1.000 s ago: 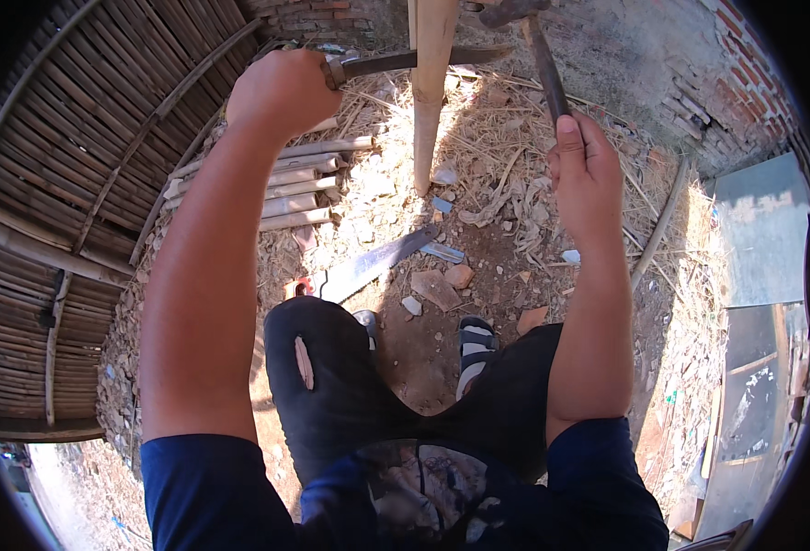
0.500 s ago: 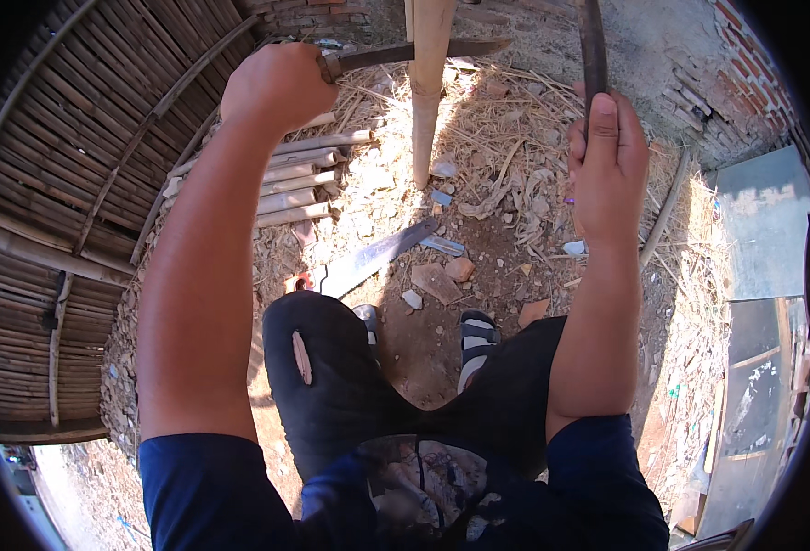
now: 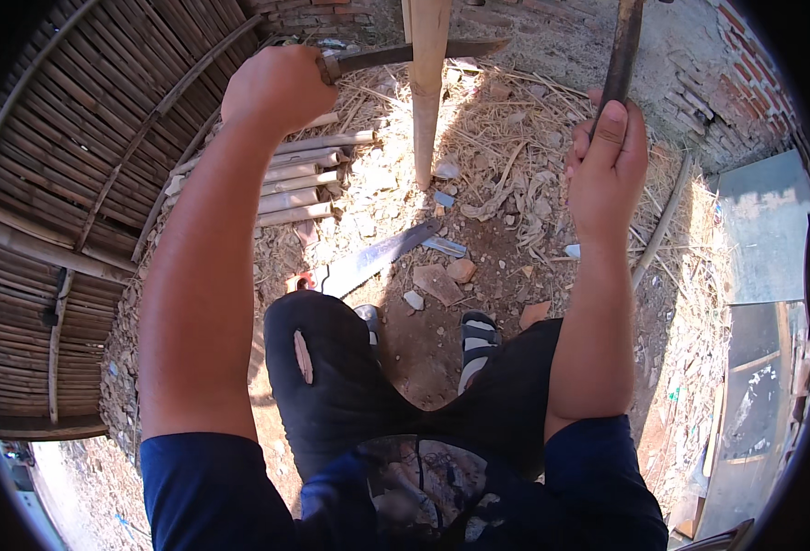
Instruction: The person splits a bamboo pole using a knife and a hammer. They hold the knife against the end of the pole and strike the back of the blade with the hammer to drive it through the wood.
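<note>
My left hand [image 3: 279, 85] is closed around the grip of a machete [image 3: 374, 57], its blade lying nearly level. The blade crosses an upright bamboo pole [image 3: 426, 101], which hides its middle; I cannot tell whether it is sunk into the pole or behind it. The tip shows on the pole's right. To the right of the pole, my right hand [image 3: 610, 156] grips a dark stick-like handle [image 3: 622, 64], thumb along it. The handle tilts up to the right, and its upper end leaves the picture.
A handsaw [image 3: 377, 257] lies on the ground before my knees, near brick pieces [image 3: 438, 285]. Cut bamboo lengths [image 3: 296, 200] are stacked left of the pole. A bamboo slat wall [image 3: 83, 138] stands at left, a worn brick wall [image 3: 690, 64] at far right. Straw litters the ground.
My right hand has dropped slightly, and the handle's upper end has swung to the right. The left hand, machete and pole look almost unmoved.
</note>
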Motion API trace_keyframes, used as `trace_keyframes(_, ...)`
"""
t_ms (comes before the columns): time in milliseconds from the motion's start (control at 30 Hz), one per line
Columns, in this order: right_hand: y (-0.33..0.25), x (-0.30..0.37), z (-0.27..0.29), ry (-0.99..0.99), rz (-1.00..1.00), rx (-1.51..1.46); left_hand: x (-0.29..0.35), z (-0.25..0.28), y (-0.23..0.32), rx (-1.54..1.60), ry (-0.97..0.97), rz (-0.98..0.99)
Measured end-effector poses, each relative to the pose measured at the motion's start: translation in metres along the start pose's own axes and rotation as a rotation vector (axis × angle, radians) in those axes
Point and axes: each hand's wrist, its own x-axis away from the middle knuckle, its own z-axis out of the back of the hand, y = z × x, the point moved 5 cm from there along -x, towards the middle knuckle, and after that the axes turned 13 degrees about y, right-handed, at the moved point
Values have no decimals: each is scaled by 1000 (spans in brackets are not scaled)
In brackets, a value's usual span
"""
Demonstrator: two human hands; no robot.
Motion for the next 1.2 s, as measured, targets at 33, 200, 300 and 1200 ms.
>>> trace_keyframes(33, 8, 3, -9, -30, 35, 161, 0, 2, 1, 2, 8, 8)
trace_keyframes(200, 51, 15, -32, -293, -67, 376, 0, 4, -2, -16, -54, 12)
trace_keyframes(300, 35, 7, -17, -192, -58, 263, -1, 2, -7, 21, 41, 28)
trace_keyframes(1200, 43, -9, 31, -120, -140, -225, -20, 23, 62, -74, -65, 9)
